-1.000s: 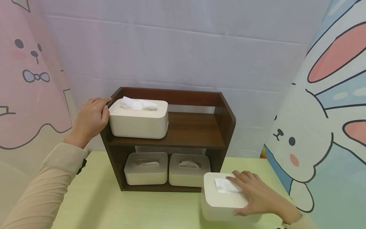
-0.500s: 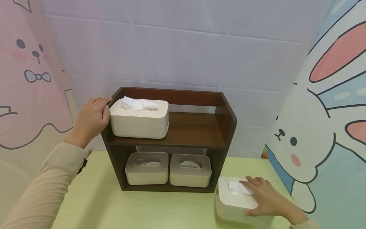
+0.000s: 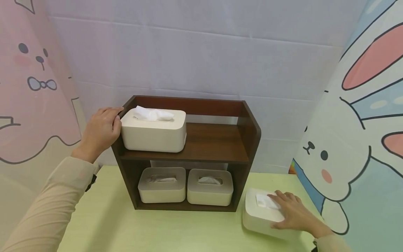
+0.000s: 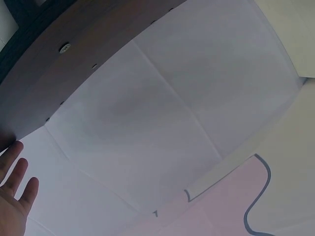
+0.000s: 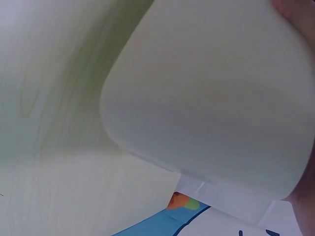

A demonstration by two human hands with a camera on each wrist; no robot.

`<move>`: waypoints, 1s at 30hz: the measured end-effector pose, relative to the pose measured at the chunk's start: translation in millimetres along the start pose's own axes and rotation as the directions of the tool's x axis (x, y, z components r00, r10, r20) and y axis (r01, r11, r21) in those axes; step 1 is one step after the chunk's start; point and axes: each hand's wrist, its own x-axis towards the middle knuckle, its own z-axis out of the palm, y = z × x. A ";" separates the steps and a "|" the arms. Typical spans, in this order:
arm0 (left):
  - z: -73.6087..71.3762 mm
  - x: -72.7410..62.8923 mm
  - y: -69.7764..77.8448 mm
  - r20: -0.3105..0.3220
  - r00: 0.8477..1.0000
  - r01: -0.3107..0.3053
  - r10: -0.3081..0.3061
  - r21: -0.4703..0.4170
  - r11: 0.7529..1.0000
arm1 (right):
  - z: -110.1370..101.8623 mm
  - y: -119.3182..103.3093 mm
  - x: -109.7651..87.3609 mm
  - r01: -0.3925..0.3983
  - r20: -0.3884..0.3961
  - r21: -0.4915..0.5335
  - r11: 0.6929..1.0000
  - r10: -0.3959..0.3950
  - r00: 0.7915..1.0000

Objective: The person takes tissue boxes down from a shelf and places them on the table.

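Tissue box (image 3: pixel 262 214) is being gripped by the right hand (image 3: pixel 295 215) from above, likely for control; left hand (image 3: pixel 101 128), fingers spread, is seemingly steadying the shelf (image 3: pixel 217 141).

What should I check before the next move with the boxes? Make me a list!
1. Right hand grips the outside box: ok.
2. That box is apart from the shelf: ok.
3. It rests flat on the table: cannot tell.
4. Its tissue is uncovered: not ok, the hand overlaps its edge.
5. Left hand touches the shelf's side: ok.
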 end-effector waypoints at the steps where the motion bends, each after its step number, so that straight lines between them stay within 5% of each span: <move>1: -0.1 -0.1 -0.1 0.001 1.000 0.000 0.000 0.000 1.000 | 1.6 1.3 0.9 -0.003 -0.001 -0.001 1.000 0.003 1.000; 30: 2.0 0.6 -1.7 -0.026 0.999 -0.021 0.020 -0.014 1.000 | 35.3 27.8 15.3 -0.069 0.002 0.003 0.998 0.069 0.998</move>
